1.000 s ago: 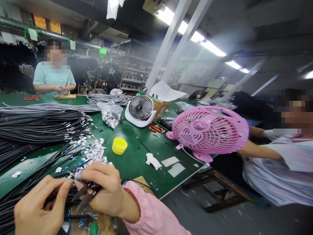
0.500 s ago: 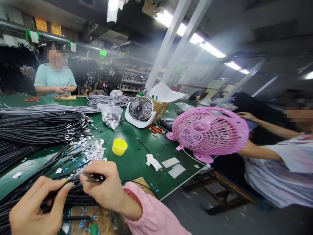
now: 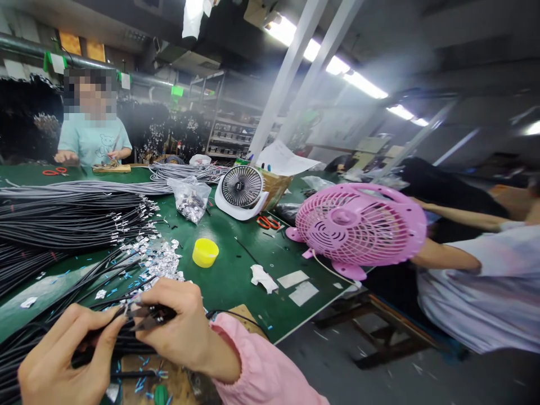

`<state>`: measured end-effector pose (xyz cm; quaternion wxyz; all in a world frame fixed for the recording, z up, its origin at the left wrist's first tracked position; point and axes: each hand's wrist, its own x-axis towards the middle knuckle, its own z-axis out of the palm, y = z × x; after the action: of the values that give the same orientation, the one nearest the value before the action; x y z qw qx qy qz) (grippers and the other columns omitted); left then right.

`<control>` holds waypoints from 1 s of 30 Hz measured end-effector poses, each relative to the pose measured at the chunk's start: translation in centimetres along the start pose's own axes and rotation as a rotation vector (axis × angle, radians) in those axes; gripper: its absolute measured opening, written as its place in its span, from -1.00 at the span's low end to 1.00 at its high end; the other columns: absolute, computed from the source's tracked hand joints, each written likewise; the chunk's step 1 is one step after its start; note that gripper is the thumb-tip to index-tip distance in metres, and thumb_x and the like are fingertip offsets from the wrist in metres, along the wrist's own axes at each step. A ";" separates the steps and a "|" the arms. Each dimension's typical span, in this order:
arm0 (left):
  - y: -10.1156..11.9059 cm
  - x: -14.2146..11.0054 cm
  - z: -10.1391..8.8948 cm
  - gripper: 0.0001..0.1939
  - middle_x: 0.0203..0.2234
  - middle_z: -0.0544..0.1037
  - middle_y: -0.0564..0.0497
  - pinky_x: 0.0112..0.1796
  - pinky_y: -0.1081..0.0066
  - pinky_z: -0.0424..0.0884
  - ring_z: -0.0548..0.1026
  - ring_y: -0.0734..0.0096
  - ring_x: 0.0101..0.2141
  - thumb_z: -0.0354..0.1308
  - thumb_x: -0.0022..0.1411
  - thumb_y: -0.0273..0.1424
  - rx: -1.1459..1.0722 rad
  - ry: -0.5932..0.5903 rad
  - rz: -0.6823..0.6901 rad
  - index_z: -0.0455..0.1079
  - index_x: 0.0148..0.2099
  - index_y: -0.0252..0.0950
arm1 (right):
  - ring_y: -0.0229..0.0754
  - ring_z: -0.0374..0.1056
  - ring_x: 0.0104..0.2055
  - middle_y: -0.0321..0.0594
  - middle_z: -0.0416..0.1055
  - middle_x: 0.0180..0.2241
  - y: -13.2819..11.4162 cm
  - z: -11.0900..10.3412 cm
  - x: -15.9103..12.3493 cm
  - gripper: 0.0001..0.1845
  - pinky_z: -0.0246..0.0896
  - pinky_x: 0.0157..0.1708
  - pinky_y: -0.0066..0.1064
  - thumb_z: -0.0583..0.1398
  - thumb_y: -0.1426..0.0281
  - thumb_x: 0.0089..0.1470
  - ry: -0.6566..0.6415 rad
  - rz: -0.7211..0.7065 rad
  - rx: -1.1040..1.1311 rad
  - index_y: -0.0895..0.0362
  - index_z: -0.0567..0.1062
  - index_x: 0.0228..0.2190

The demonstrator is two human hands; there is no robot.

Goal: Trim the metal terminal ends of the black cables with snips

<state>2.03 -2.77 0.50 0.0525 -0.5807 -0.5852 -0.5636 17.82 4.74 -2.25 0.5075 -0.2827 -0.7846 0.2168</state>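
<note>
My left hand (image 3: pixel 63 357) is closed in a pinch on a black cable (image 3: pixel 110 320), with the cable end poking out at the fingertips. Fingers curled, my right hand (image 3: pixel 181 329) grips a small dark metal tool (image 3: pixel 152 318), perhaps a cutter; its kind is partly hidden by the fingers. The tool's tip is close to the cable end, and I cannot tell if they touch. Below the hands, a wooden board (image 3: pixel 175 374) carries blue wire scraps, a green knob-like piece (image 3: pixel 161 395) and another black cable with its coloured wires bared.
Black cables (image 3: pixel 71 222) and foil scraps (image 3: pixel 164 261) cover the green table's left side. Beyond are a yellow lid (image 3: pixel 205 253), a bag (image 3: pixel 189 199), a white fan (image 3: pixel 242 191), orange-handled scissors (image 3: pixel 269 223) and a pink fan (image 3: pixel 363 225). Two co-workers sit behind and at right.
My right hand has turned the tool slightly, so more of its metal shows by the cable end. The co-worker behind has parted their hands; the one at right has leaned away.
</note>
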 end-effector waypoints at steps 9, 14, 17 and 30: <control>0.8 0.2 0.0 -0.82 -0.65 0.36 0.22 -0.56 0.49 0.29 0.31 0.52 -0.63 0.26 0.22 -0.26 -0.123 -0.040 -0.078 0.54 -0.44 -0.09 | -0.23 0.41 -0.53 -0.28 0.55 -0.50 0.1 -0.2 0.0 -0.84 0.35 -0.51 -0.43 0.46 0.30 -0.05 -0.064 -0.039 0.007 0.07 0.64 -0.41; 1.0 0.1 0.0 -0.78 -0.69 0.26 0.22 -0.68 0.46 0.09 0.19 0.52 -0.67 0.31 0.19 -0.18 -0.141 -0.065 -0.171 0.55 -0.47 -0.10 | -0.22 0.41 -0.52 -0.28 0.57 -0.50 -0.3 -0.2 0.2 -0.93 0.37 -0.47 -0.41 0.39 0.34 0.04 -0.012 0.020 -0.002 0.08 0.66 -0.38; 0.8 0.1 0.0 -0.77 -0.66 0.30 0.21 -0.72 0.45 0.00 0.18 0.53 -0.67 0.30 0.21 -0.18 -0.133 -0.063 -0.154 0.55 -0.46 -0.11 | -0.22 0.41 -0.53 -0.27 0.58 -0.50 -0.4 -0.2 0.3 -0.91 0.38 -0.47 -0.41 0.39 0.38 0.02 0.012 0.040 0.007 0.11 0.69 -0.36; 0.1 0.1 0.3 -0.74 -0.67 0.40 0.21 -0.70 0.44 0.09 0.22 0.54 -0.71 0.29 0.28 -0.15 -0.105 -0.065 0.012 0.59 -0.42 -0.09 | -0.21 0.36 -0.58 -0.28 0.51 -0.56 -0.3 -0.2 0.0 -0.94 0.36 -0.52 -0.39 0.33 0.38 0.10 -0.043 0.019 -0.011 0.08 0.65 -0.38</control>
<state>2.19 -2.55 0.51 0.0063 -0.6039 -0.5527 -0.5742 17.90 4.52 -1.98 0.4869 -0.2881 -0.7937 0.2234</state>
